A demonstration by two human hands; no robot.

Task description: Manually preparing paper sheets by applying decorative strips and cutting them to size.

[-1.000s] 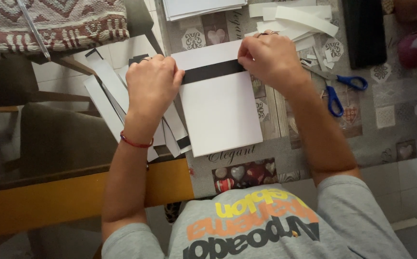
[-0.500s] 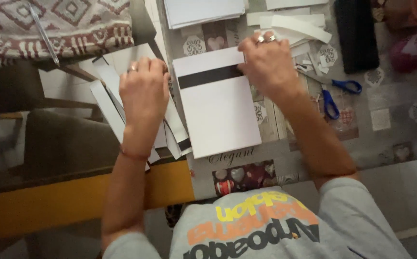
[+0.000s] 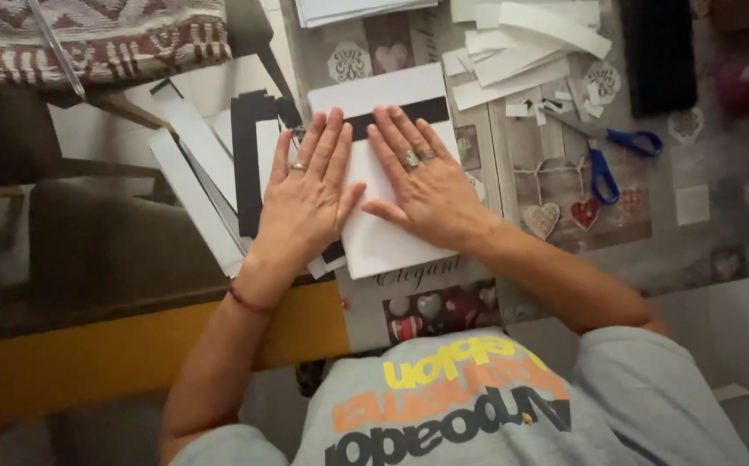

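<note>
White card: a white sheet [image 3: 391, 233] lies flat on the tabletop [image 3: 702, 250], directly in front of the person, with both palms on it.
Black strip: a black band [image 3: 409, 112] runs across the card near its far edge; part of it is hidden under the fingertips.
Left hand: the left hand [image 3: 310, 194] lies flat, fingers [image 3: 327, 142] spread and straight, gripping nothing, pressing on the card's left side and overlapping its edge.
Right hand: the right hand [image 3: 422, 185] is likewise flat and open, fingers extended to the black band, holding nothing, pressing down.
Progress: judging from how things lie, the band is already laid on the card and is being pressed flat; whether it is stuck fast cannot be told. No further decoration shows on the card.
Left of card: a loose pile of white and black paper pieces [image 3: 219, 173] lies just beside and partly under the left hand.
Far side: a heap of white paper strips [image 3: 521, 43] lies beyond the card, and a stack of white sheets [image 3: 348, 9] sits at the top edge.
Right side: blue-handled scissors [image 3: 603, 151] rest apart from the hands, untouched, near a dark flat object [image 3: 659, 56].
Surface: the tabletop has a patterned cover with hearts.
</note>
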